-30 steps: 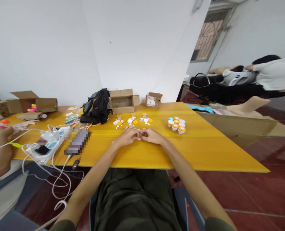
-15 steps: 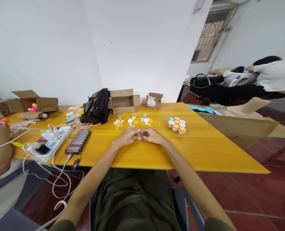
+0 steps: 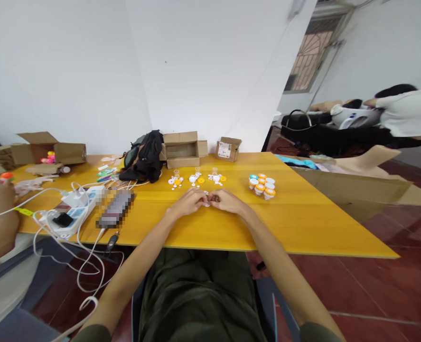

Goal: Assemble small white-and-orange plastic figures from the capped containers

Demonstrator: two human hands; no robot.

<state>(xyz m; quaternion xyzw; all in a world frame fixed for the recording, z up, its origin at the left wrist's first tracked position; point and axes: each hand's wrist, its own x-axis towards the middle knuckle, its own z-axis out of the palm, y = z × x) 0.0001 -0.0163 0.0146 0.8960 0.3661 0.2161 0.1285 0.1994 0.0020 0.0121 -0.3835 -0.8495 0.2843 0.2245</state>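
Over the table's middle, my left hand [image 3: 189, 201] and my right hand [image 3: 227, 200] meet at the fingertips, both closed in a pinch. Between them is a small white round piece [image 3: 206, 204], partly hidden by the fingers; its exact kind is too small to make out. Just beyond my hands lie three groups of loose parts: white discs [image 3: 192, 179], yellow discs [image 3: 201, 180] and small speckled white bits, with a clear cup [image 3: 215, 171] behind each group. To the right stands a cluster of several small clear containers with orange, white and teal lids [image 3: 259, 189].
Left of me are a power strip [image 3: 75, 213] with tangled white cables and a phone [image 3: 116, 210]. Behind sit a black backpack [image 3: 144, 156] and open cardboard boxes [image 3: 181, 149]. Another person's hand [image 3: 1, 194] holds an orange-topped item at far left.
Almost nothing differs. Both hands keep their pinch around the small white piece, and the view has shifted very slightly.
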